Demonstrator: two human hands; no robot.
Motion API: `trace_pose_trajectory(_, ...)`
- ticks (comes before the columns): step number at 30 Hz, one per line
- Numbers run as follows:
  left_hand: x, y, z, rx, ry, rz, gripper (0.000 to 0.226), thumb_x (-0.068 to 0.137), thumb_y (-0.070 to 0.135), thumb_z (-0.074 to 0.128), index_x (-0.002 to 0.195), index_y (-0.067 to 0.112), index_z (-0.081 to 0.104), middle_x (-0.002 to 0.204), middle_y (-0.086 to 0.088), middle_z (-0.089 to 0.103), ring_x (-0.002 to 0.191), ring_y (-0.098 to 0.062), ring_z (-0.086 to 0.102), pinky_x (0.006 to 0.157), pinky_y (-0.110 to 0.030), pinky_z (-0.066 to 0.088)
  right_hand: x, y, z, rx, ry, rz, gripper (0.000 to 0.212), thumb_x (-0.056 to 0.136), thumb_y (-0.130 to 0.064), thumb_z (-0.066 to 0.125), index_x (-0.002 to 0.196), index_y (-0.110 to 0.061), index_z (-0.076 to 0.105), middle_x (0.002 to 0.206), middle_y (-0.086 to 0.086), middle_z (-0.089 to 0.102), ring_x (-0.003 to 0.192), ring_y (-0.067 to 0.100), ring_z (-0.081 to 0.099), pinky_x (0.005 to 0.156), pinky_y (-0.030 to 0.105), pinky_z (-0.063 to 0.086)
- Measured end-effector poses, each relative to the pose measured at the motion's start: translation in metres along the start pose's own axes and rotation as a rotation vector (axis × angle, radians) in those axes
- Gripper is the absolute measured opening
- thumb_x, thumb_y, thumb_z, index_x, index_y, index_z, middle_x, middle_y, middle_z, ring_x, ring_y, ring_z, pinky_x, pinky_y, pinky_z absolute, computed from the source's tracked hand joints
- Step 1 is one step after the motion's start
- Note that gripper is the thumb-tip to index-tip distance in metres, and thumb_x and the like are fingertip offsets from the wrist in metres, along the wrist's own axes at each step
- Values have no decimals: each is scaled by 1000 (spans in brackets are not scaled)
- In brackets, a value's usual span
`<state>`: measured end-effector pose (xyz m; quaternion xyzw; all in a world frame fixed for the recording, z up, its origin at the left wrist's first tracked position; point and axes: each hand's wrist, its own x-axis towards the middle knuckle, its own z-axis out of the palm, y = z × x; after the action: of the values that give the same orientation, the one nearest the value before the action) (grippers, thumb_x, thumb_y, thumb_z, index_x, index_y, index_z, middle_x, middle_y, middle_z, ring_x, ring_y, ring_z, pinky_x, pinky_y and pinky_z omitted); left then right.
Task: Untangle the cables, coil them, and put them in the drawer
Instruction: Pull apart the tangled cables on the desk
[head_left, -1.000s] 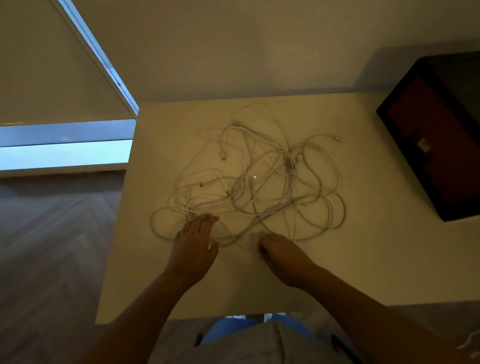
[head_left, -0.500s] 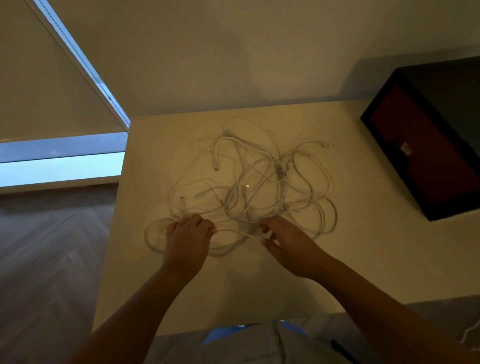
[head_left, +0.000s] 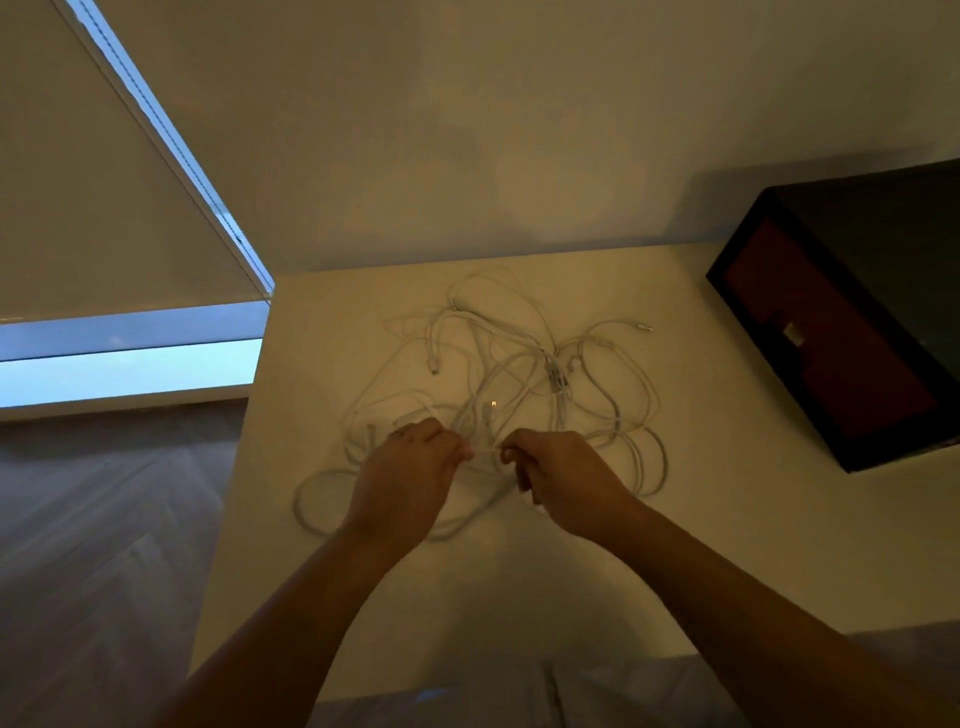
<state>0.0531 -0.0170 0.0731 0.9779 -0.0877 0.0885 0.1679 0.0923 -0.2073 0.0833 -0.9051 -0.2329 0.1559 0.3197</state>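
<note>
Head view: the left hand (head_left: 410, 467) and right hand (head_left: 561, 478) each pinch a strand of the tangled cables (head_left: 558, 374).
Fingers curled, they hold a short white stretch between them. The rest of the tangle sprawls on the table (head_left: 727, 519) just beyond both hands. A dark box (head_left: 831, 353) sits well right of the right hand.

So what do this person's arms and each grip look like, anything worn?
The left forearm and right forearm are bare up to the frame edge: no sleeves, watch or bracelet shows. The left grip and right grip are bare, ungloved hands. The light is too dim to tell a ring.
</note>
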Motion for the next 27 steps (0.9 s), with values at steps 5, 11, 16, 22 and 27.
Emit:
trace_pose_trajectory(5, 4, -25, -19, -159, 40, -114, 45, 91, 41, 28, 88, 24, 69, 86, 5, 65, 78, -19, 62, 66, -27, 45, -4, 20, -32, 104, 181, 114, 25, 95, -4, 41, 87, -19, 60, 60, -9, 56, 54, 17, 56, 59, 41, 52)
trace_pose_trajectory(11, 3, -52, -30, -110, 102, -170, 32, 92, 32, 41, 88, 21, 71, 83, 2, 67, 77, -23, 62, 68, -28, 43, -21, 53, -67, 113, 316, 271, 25, 99, -10, 42, 87, -18, 62, 64, 0, 61, 54, 16, 56, 58, 33, 50)
trace_pose_trajectory(16, 11, -38, -33, -194, 147, -192, 30, 89, 36, 49, 91, 20, 74, 77, 8, 61, 75, -18, 58, 68, -30, 45, -26, 58, -73, -67, 137, 308, 22, 99, -14, 44, 102, -18, 65, 95, 1, 68, 79, 14, 60, 65, 22, 44)
trace_pose_trajectory(22, 19, -7, -35, -215, 137, -84, 30, 88, 40, 51, 95, 22, 75, 77, 12, 61, 76, -11, 52, 68, -24, 38, -20, 23, -45, -263, 57, 4, 42, 98, -34, 47, 139, -26, 44, 136, -3, 51, 124, 20, 45, 104, 40, 34)
trace_pose_trajectory(27, 23, 6, -32, -219, 100, -94, 43, 87, 54, 41, 97, 28, 73, 84, 11, 65, 81, -12, 53, 70, -34, 49, -16, -12, -30, 314, 9, 4, 29, 103, -24, 35, 114, -20, 61, 93, -4, 68, 89, 15, 63, 85, 36, 51)
